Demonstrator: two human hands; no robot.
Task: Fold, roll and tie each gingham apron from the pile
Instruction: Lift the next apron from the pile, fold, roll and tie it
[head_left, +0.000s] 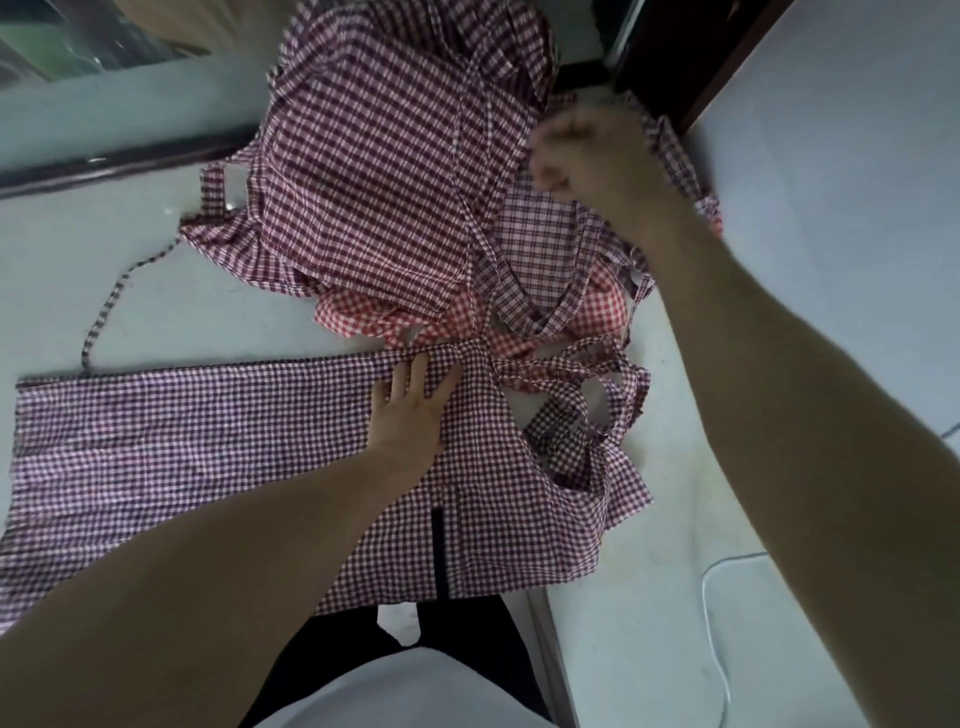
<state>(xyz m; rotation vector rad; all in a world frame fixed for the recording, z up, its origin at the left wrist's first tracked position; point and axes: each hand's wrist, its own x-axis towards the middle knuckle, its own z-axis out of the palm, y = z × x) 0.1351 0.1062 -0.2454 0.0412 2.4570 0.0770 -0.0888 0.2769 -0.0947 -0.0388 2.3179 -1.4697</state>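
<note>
One maroon-checked apron (208, 441) lies spread flat on the pale table (649, 597), its straps (576, 384) bunched at its right end. The left hand (410, 410) presses on it with straight fingers. Behind lies one pile (384, 171) of aprons. Over the pile's right edge the right hand (582, 156) is blurred; I cannot tell its grip.

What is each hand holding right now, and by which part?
The left hand holds nothing; it presses flat on the spread apron near its waist. The right hand is blurred, fingers curled over the pile; whether it grips a strap cannot be told.
</note>
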